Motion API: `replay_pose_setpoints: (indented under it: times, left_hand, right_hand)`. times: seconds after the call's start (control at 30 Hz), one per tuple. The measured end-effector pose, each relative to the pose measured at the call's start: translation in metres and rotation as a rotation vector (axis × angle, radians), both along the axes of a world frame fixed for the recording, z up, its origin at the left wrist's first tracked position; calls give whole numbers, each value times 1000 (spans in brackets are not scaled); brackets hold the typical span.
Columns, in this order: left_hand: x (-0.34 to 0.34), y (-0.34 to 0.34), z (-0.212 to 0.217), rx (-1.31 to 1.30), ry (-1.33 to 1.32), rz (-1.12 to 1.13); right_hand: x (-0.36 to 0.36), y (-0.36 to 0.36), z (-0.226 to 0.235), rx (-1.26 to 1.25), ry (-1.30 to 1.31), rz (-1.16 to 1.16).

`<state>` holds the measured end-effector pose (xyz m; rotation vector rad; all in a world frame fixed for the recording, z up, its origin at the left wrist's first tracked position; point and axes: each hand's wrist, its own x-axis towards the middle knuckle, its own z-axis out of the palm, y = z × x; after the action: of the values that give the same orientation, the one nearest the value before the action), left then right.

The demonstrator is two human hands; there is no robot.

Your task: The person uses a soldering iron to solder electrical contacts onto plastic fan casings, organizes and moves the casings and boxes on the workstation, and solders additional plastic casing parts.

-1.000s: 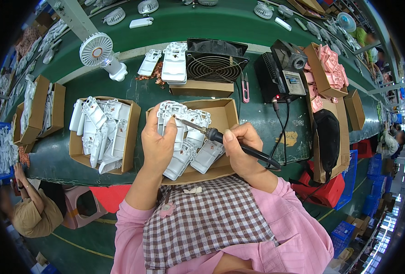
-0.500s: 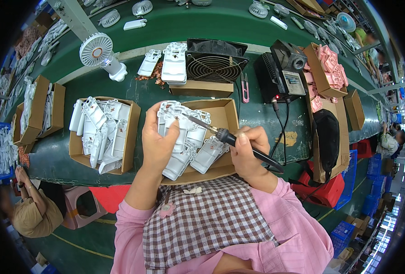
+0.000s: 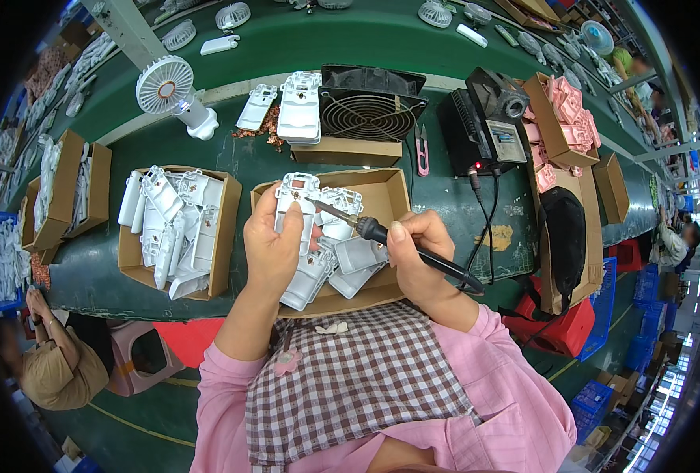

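Observation:
My left hand point(image 3: 272, 240) grips a white plastic fan housing point(image 3: 296, 188), thumb across its front, above an open cardboard box point(image 3: 389, 189). In my right hand point(image 3: 422, 256) is a soldering iron point(image 3: 372, 230), held like a pen with its cable running back past the wrist. The iron's tip reaches the housing near my left thumb; whether it touches cannot be told. More white housings point(image 3: 356, 256) lie loosely in the box beneath both hands. Left of it, a second cardboard box point(image 3: 222, 236) is filled with similar white parts point(image 3: 178, 225).
Behind the box stand a stack of white housings point(image 3: 299, 110), a black fume fan point(image 3: 373, 110) and a black soldering station point(image 3: 476, 130). Pink-handled snips point(image 3: 421, 150) lie between. A small white fan point(image 3: 168, 91) stands back left; pink parts point(image 3: 571, 118) fill a box at right. Another person's arm point(image 3: 54, 331) shows far left.
The housing in my left hand has turned more upright and faces me more squarely. My right hand and the soldering iron have shifted slightly left.

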<state>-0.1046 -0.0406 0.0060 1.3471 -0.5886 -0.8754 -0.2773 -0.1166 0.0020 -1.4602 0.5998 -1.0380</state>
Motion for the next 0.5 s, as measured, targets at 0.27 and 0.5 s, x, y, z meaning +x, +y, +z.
replay_pose_setpoints:
  times: [0.27, 0.5]
  left_hand:
    - [-2, 1, 3, 12, 4, 7]
    - [-3, 0, 1, 19, -39, 20]
  right_hand:
    - [2, 0, 1, 22, 33, 32]
    - [2, 0, 0, 14, 35, 27]
